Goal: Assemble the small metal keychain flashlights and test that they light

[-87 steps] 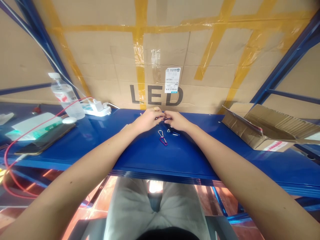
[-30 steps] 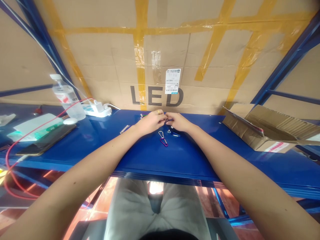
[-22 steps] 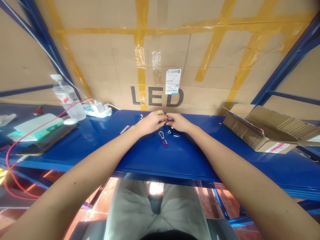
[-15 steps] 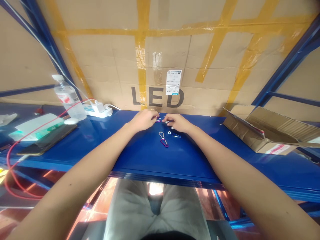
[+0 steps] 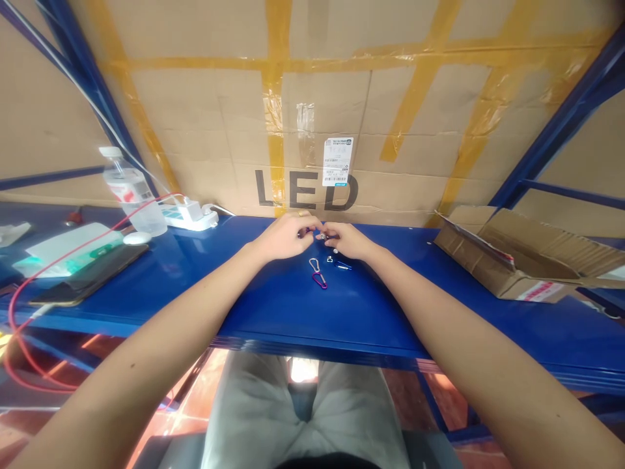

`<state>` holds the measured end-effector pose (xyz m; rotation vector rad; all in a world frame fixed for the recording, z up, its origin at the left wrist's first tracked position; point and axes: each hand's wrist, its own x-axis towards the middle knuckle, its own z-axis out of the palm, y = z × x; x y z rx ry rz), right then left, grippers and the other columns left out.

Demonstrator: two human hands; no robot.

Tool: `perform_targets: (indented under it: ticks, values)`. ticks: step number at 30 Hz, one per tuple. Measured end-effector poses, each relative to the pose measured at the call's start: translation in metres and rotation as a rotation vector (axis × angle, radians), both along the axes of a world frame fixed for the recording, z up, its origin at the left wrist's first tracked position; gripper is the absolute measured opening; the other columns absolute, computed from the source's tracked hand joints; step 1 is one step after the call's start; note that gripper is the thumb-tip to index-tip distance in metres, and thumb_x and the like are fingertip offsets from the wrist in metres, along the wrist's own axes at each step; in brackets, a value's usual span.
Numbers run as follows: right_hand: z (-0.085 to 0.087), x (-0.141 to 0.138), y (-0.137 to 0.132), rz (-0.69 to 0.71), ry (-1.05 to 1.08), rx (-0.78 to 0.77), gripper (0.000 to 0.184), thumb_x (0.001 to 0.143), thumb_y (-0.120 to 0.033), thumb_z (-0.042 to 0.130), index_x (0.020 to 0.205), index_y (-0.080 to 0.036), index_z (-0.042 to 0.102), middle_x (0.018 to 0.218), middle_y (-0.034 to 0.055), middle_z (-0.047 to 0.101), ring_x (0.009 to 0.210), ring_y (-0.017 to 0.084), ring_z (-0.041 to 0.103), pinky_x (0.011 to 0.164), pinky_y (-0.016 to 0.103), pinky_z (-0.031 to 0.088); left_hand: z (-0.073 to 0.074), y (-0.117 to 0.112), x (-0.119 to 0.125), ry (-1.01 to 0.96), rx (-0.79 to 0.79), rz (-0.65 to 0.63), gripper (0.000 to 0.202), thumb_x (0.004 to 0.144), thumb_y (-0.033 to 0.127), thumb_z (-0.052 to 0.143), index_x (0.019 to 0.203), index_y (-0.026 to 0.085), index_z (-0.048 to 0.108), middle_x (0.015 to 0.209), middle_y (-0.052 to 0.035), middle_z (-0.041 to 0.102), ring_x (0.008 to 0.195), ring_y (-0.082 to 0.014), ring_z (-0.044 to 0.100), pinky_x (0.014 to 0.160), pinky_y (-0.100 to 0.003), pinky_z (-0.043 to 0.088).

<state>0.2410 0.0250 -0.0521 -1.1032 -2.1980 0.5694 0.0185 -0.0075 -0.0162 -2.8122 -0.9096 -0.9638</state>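
Observation:
My left hand and my right hand meet over the back of the blue shelf, fingers pinched together around a small metal piece between them; I cannot make out what it is. A gold ring sits on a left finger. Just in front of the hands lie a silver carabiner and a pink carabiner, touching end to end. A blue carabiner with a small silver part lies under my right hand.
An open cardboard box lies at the right. At the left are a water bottle, a white power strip, a phone and a red cable. A taped cardboard wall marked LED closes the back.
The hands stayed at the same spot. Half a second ago they were slightly apart and lower on the shelf; now the fingertips are together again. The carabiners on the shelf have not moved.

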Motion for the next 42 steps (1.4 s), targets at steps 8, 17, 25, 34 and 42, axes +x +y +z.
perform_targets:
  ticks: [8,17,25,34,42]
  values:
    - [0.000,-0.003,0.000,0.023,0.140,-0.105,0.014,0.078,-0.022,0.066,0.091,-0.020,0.062,0.086,0.0016,0.073,0.078,0.020,0.065,0.077,0.035,0.050,-0.008,-0.001,0.007,0.045,-0.023,0.018,0.025,0.090,0.020,0.052,0.106,0.021,0.072,0.102,-0.0061,0.070,0.084,-0.0194,0.066,0.076,-0.034,0.052]
    - [0.005,-0.029,-0.014,0.165,0.518,-0.331,0.028,0.067,-0.023,0.081,0.092,-0.017,0.070,0.093,0.0043,0.076,0.101,0.023,0.070,0.098,0.040,0.050,-0.009,0.011,0.006,-0.341,-0.195,0.113,0.020,0.086,0.017,0.057,0.105,0.018,0.063,0.097,-0.0045,0.071,0.085,-0.0167,0.065,0.078,-0.031,0.053]
    - [0.007,-0.021,-0.009,0.019,0.428,-0.170,0.015,0.070,-0.019,0.074,0.084,-0.017,0.070,0.088,0.0042,0.076,0.090,0.023,0.070,0.090,0.040,0.052,-0.008,0.011,0.005,-0.347,-0.258,0.117,0.026,0.085,0.021,0.061,0.111,0.018,0.064,0.097,-0.0040,0.070,0.077,-0.0143,0.062,0.075,-0.030,0.052]
    - [0.002,-0.018,-0.009,0.013,0.109,0.197,0.021,0.083,-0.018,0.062,0.099,-0.019,0.076,0.101,0.0036,0.077,0.096,0.024,0.069,0.090,0.035,0.049,-0.008,0.012,0.000,-0.185,-0.309,-0.064,0.025,0.078,0.017,0.068,0.103,0.018,0.066,0.091,-0.0027,0.067,0.079,-0.0141,0.060,0.073,-0.028,0.050]
    - [0.004,-0.017,-0.011,0.008,0.038,0.211,0.020,0.086,-0.016,0.060,0.099,-0.019,0.075,0.100,0.0037,0.077,0.094,0.023,0.069,0.086,0.033,0.049,-0.003,0.012,-0.005,-0.072,-0.234,-0.017,0.022,0.082,0.015,0.059,0.102,0.018,0.068,0.093,-0.0042,0.070,0.083,-0.0169,0.064,0.076,-0.030,0.052]
